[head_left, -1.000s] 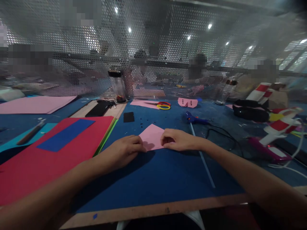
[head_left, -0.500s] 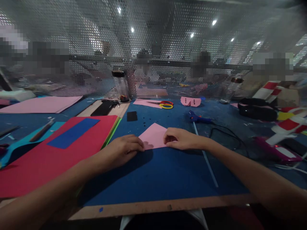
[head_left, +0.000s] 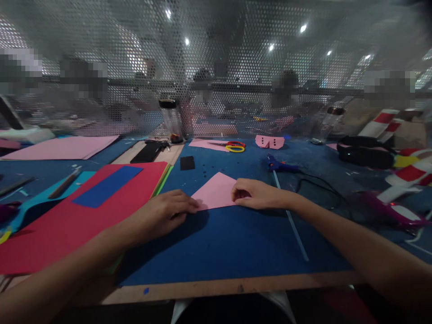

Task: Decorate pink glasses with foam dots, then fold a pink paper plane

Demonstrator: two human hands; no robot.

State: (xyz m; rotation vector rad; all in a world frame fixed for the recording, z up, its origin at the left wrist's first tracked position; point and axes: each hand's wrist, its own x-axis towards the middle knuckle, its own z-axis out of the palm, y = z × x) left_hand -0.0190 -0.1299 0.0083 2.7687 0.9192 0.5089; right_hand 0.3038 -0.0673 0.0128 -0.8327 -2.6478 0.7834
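Observation:
A folded pink paper (head_left: 216, 191) lies on the blue mat (head_left: 229, 243) in front of me. My left hand (head_left: 168, 210) presses the paper's left corner, fingers curled and pressed together on it. My right hand (head_left: 254, 194) pinches the paper's right edge with fingers curled. Both hands rest low on the mat, one on each side of the paper.
A stack of red card (head_left: 67, 216) with a blue strip (head_left: 106, 186) lies at left. Scissors (head_left: 232, 146), a blue glue gun (head_left: 281, 165) with cable, a black phone (head_left: 146, 153), a jar (head_left: 171, 119) and pink sheets (head_left: 62, 147) sit farther back. A perforated metal screen (head_left: 216, 67) stands behind.
My left hand has slid slightly left along the paper's lower edge, uncovering more of the pink paper. My right hand stays pinched on the right edge. The view shifted a little.

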